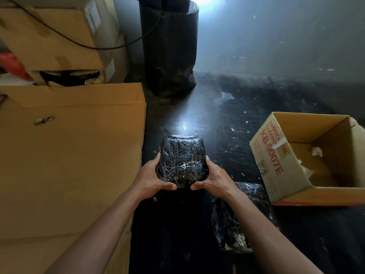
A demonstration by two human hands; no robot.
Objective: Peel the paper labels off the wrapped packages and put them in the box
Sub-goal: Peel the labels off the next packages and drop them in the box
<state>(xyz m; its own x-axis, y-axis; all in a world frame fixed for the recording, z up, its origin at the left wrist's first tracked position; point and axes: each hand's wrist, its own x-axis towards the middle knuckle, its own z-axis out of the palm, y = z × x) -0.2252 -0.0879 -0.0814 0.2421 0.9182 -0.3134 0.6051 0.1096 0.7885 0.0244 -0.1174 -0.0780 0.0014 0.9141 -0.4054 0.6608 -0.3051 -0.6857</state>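
1. We hold the black wrapped package (181,161) between us, left hand (153,179) and right hand (214,179) pressed on its sides.
2. A white label (182,136) peeks along its far top edge.
3. Next we think we must pinch that label, peel it, and drop it in the open box (292,133) on the right.

Counted: two hands, two small wrapped packages, one open box, one tall wrapped roll, three closed cartons.

Landmark, the open box (292,165) with red print: one of its kind, holding at least two white paper scraps (316,151). Left of it, two hands, the left hand (153,179) and the right hand (214,179), grip one black wrapped package (180,159); a second package (237,218) lies just left of the box's near corner. Farther left, one large flat carton (73,155); beyond that, two stacked cartons (59,40). Up and left of the box, one tall black roll (169,52) stands on the floor.
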